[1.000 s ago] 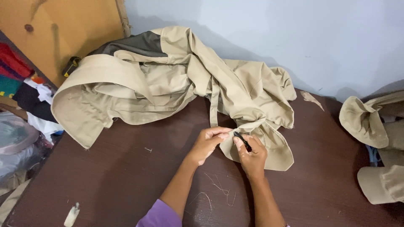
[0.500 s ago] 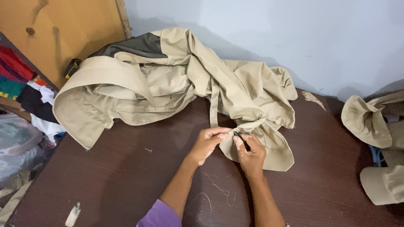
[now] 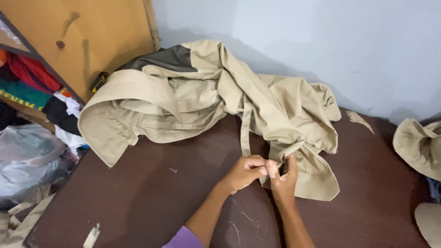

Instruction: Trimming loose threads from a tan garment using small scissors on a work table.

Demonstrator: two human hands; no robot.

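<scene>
A large beige garment [image 3: 202,101] with a dark olive lining lies heaped across the back of a dark brown table [image 3: 151,197]. Its near lower edge [image 3: 317,179] reaches toward me. My left hand [image 3: 245,172] pinches that edge of fabric with its fingertips. My right hand [image 3: 284,181] is closed around a small dark tool [image 3: 282,167], held right against the same spot of cloth. Both hands touch each other there. Loose thread bits [image 3: 248,220] lie on the table near my wrists.
More beige fabric pieces [image 3: 420,147] sit at the table's right edge. A wooden board [image 3: 69,41] leans at the back left, beside shelves of coloured clothes [image 3: 27,87]. A clear plastic bag [image 3: 25,160] lies left of the table. A small white object [image 3: 92,236] rests near the front left corner.
My hands have stayed on the garment's edge, with the right hand turned slightly so the dark tool stands more upright. The view has shifted a little.
</scene>
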